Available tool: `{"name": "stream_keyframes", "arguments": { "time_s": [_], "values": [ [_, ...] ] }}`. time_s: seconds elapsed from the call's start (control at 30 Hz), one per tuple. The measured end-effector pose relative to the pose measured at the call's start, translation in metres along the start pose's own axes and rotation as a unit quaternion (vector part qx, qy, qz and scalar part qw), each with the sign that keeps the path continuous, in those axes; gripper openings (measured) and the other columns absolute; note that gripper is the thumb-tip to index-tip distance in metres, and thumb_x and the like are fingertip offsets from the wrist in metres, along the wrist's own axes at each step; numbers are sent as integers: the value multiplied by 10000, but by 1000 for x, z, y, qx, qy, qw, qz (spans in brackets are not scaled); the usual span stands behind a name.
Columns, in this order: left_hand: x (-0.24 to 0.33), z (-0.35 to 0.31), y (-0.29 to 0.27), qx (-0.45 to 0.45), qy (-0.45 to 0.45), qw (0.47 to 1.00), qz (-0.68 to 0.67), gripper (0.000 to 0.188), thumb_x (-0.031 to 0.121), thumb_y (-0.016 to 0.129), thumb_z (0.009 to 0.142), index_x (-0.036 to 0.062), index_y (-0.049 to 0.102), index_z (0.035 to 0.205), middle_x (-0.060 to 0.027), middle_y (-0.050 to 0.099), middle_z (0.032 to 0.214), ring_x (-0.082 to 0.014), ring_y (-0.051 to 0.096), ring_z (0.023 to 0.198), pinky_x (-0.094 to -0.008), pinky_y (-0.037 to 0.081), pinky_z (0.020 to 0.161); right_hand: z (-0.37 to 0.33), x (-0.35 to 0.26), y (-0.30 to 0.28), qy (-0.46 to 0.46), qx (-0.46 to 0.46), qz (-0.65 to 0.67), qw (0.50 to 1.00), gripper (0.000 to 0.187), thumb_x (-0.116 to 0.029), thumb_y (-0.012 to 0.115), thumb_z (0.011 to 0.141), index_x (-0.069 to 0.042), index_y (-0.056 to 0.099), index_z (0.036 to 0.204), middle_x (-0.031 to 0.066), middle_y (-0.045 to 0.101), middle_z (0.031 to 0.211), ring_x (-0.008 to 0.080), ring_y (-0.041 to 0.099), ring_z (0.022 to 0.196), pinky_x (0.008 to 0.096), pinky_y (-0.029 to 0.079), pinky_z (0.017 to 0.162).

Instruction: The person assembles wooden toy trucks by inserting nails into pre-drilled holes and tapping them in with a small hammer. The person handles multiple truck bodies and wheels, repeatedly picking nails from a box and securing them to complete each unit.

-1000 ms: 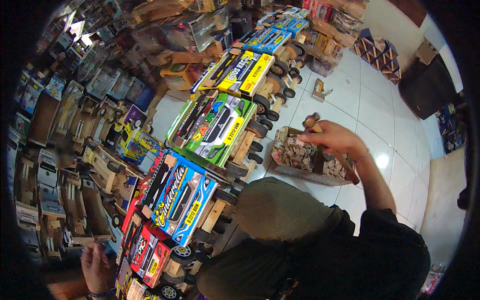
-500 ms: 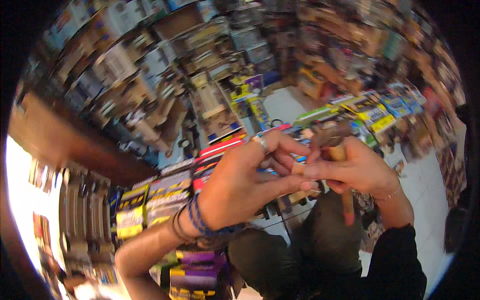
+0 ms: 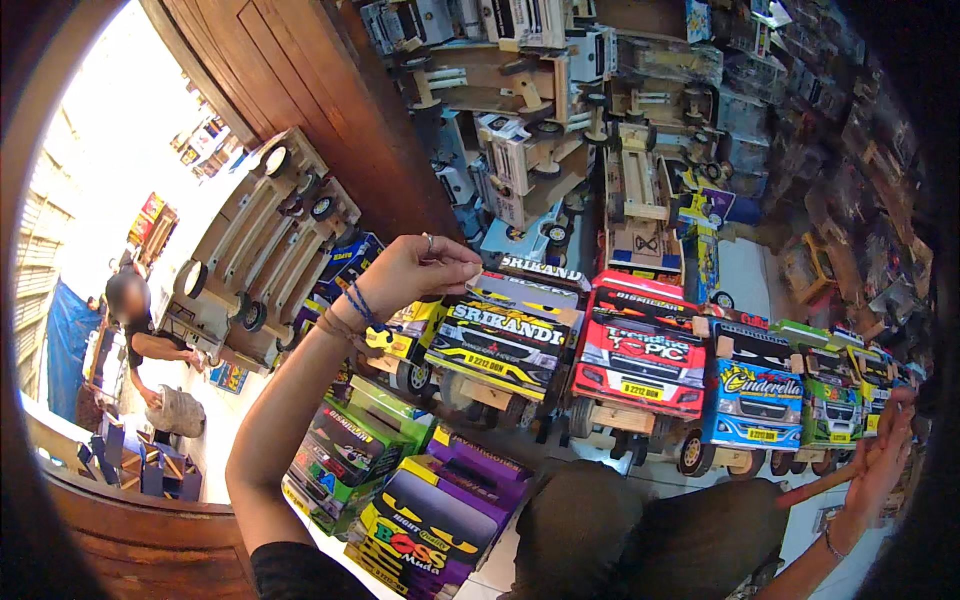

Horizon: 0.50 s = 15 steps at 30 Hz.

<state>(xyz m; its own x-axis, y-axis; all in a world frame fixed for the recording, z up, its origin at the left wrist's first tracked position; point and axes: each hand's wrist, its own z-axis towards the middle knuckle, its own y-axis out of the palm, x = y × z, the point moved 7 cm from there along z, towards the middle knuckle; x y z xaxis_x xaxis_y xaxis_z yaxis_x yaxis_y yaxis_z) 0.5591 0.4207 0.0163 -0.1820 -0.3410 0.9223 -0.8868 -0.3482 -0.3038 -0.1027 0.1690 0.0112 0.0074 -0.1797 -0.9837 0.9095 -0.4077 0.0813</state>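
My left hand (image 3: pixel 425 275) is raised above the row of toy trucks, thumb and fingertips pinched together; anything between them is too small to make out. Just below and right of it stands a black-and-yellow toy truck (image 3: pixel 505 345) with a printed front. A red toy truck (image 3: pixel 640 350) and a blue one (image 3: pixel 755 395) follow to the right. At the far right, my right hand (image 3: pixel 882 465) is closed round a wooden-handled tool (image 3: pixel 815 488). Its reddish handle end points left over my knee, while its other end is hidden or blurred.
Green (image 3: pixel 350 455) and purple-and-yellow toy trucks (image 3: pixel 430 520) stand by my left forearm. Unpainted wooden truck bodies (image 3: pixel 270 240) lean beside a brown wooden door (image 3: pixel 300 80). Stacked toy trucks fill the back. Outside at left, another person (image 3: pixel 140 320) bends over a greyish bundle (image 3: pixel 178 412).
My hands, together before, are now far apart: the left one over the trucks, the right one at the far right with the tool. The view has swung left, bringing in the doorway and the other person.
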Motion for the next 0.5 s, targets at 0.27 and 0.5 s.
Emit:
{"name": "stream_keyframes", "arguments": {
  "time_s": [0.27,0.5],
  "values": [
    [-21,6,-16,-39,-4,998,42,312,185,762,935,-41,735,1149,-64,753,982,-83,689,872,-202,559,805,-66,77,-1,55,-153,-80,984,542,-365,532,1070,-141,403,1547,7,602,1166,60,522,803,230,404,611],
    [-24,10,-17,-64,-41,996,42,291,183,758,940,-20,742,1147,-44,752,981,-61,671,839,-200,549,779,-103,18,28,-25,-212,-95,972,506,-303,387,1121,-123,306,1587,-34,370,684,30,326,465,194,251,391]
  ]
}}
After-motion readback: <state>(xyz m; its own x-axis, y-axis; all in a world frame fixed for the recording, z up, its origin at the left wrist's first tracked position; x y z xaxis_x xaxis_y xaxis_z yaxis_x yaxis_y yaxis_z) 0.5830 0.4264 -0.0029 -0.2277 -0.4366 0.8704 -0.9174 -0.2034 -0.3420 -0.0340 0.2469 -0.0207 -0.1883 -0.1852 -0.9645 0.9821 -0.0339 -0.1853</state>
